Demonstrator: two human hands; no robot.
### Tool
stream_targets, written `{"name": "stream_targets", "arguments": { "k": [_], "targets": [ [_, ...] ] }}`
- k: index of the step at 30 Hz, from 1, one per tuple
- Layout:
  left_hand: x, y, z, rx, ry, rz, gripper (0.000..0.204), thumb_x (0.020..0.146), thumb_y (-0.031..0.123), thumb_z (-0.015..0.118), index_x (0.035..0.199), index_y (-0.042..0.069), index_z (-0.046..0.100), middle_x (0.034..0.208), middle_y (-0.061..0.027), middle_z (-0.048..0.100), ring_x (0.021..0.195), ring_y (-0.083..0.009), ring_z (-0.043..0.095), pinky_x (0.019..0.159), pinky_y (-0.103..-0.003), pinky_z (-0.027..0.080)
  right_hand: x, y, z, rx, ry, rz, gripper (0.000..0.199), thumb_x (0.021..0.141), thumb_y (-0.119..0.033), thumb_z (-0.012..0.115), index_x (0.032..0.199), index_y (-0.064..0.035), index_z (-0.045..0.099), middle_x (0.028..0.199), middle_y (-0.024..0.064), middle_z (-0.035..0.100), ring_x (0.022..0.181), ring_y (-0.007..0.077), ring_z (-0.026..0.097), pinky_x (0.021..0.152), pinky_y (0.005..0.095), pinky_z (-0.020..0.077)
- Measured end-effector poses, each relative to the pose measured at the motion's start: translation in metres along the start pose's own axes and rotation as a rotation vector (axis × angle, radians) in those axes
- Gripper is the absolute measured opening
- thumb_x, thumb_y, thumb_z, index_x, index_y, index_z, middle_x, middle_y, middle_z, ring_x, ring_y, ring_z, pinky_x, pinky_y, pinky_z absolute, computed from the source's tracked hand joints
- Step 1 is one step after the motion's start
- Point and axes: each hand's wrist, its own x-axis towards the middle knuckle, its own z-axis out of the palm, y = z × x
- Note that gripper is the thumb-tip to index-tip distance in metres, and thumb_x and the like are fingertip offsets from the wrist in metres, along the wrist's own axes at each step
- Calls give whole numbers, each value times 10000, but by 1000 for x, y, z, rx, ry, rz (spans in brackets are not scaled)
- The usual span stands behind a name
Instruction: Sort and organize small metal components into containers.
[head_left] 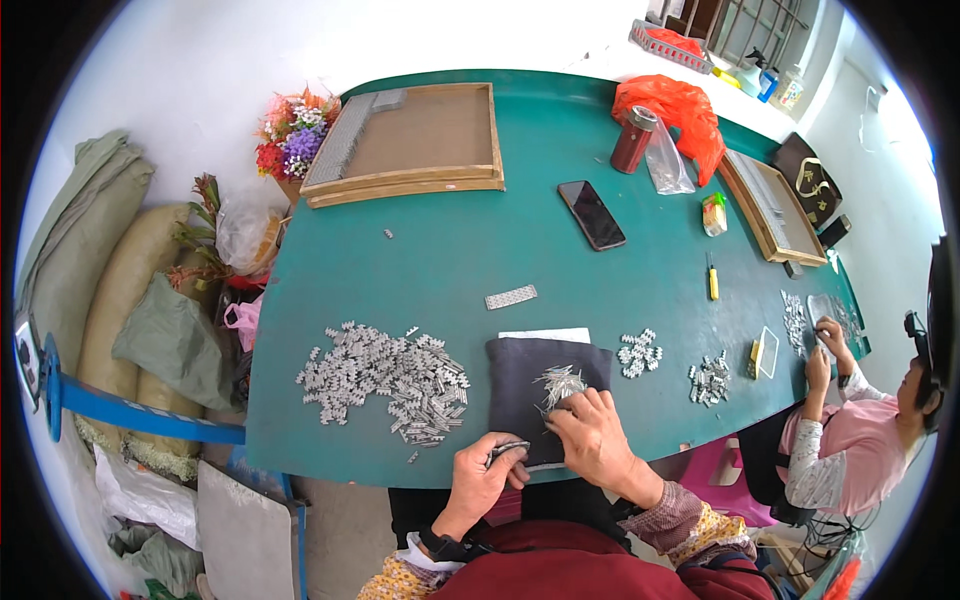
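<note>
A big heap of small grey metal pieces was spread at approx. 9 o'clock of the dark cloth, presumably kept within easy reach. The left hand was curled shut round a slim metal strip, at the cloth's 7 o'clock edge, prob. steadied for loading. The right hand was laid on the cloth w/ fingers bent, tips pinched at a loose bunch of thin pins at its 11 o'clock; the cloth likely stopped them rolling. Two smaller piles lay at 2 o'clock on the green worktop. A co-worker's hands were seen at far 3 o'clock.
</note>
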Motion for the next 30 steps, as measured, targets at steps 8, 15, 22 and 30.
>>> {"name": "stream_targets", "arguments": {
  "k": [8, 15, 22, 30],
  "targets": [
    [-1, -5, -1, -9, 2, 11, 77, 939, 9, 614, 983, -52, 634, 794, -94, 671, 646, -144, 672, 539, -249, 558, 41, 27, 9, 21, 15, -50, 119, 769, -22, 651, 881, -57, 629, 834, 89, 520, 805, 274, 498, 740, 397, 379],
    [0, -3, -2, 7, -14, 2, 78, 938, 5, 617, 988, -52, 635, 785, -89, 669, 644, -139, 669, 543, -248, 558, 60, 37, 17, -96, -116, -174, 128, 742, 14, 624, 852, -40, 586, 820, 100, 510, 813, 289, 511, 745, 409, 384],
    [0, -3, -3, 16, -25, 16, 82, 941, 11, 614, 989, -52, 636, 787, -91, 672, 647, -141, 672, 541, -250, 558, 56, 40, 15, 22, -86, -75, 113, 803, -12, 616, 892, -25, 547, 842, 121, 541, 842, 314, 539, 759, 421, 402],
    [0, -3, 1, 3, -33, 23, 81, 939, 10, 615, 982, -54, 638, 786, -94, 673, 642, -145, 672, 539, -251, 558, 39, 25, -6, 490, -83, 322, 106, 878, -12, 590, 958, 3, 523, 845, 184, 610, 810, 392, 604, 710, 459, 465]
  ]
}}
